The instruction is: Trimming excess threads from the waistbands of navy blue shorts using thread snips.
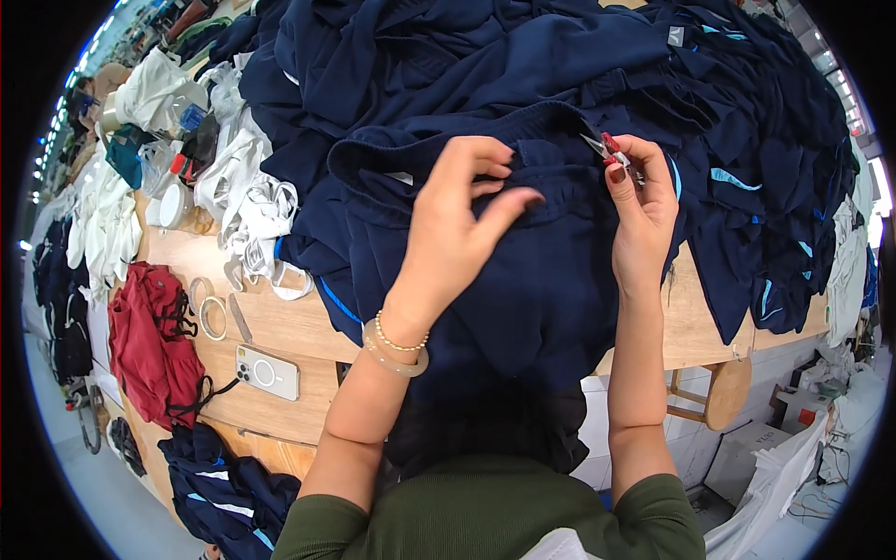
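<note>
Bright light overall, small glaring lamps (83, 62) at the left rim, strong fisheye curvature, black corners.

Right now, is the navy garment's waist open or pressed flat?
Open: the waistband forms a loop, front and back edges apart, a white tag showing inside.

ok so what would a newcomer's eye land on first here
The huge heap of navy garments spread across the table. Next, the red-handled snips in the right hand, beside a navy waistband. Then, at left, crumpled red cloth with black cords, near a pale phone.
</note>
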The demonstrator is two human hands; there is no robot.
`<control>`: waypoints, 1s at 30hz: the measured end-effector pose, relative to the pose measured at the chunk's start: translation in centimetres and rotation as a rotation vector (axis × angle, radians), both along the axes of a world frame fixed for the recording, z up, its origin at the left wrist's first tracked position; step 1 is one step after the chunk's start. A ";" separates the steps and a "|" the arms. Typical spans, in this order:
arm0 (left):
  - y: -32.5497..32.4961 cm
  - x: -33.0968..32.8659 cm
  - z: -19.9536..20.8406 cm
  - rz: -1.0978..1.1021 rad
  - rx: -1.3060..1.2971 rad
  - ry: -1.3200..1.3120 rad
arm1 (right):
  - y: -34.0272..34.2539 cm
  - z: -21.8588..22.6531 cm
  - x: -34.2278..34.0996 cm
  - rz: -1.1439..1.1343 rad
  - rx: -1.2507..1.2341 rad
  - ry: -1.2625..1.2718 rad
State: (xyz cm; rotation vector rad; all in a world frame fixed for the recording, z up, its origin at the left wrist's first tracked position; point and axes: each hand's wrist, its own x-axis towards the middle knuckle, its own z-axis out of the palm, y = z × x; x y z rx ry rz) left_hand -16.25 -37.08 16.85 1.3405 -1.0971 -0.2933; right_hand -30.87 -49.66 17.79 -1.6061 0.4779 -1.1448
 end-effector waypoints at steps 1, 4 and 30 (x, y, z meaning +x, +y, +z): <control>-0.3 0.0 -0.1 0.031 0.000 -0.187 | 0.0 0.0 0.1 -0.004 0.005 -0.002; -0.6 -0.1 -0.8 0.086 0.061 -0.340 | 0.0 0.0 0.1 -0.008 0.001 0.012; 0.6 -0.5 -0.5 0.088 0.039 -0.204 | -0.3 0.5 -1.0 0.009 -0.005 0.045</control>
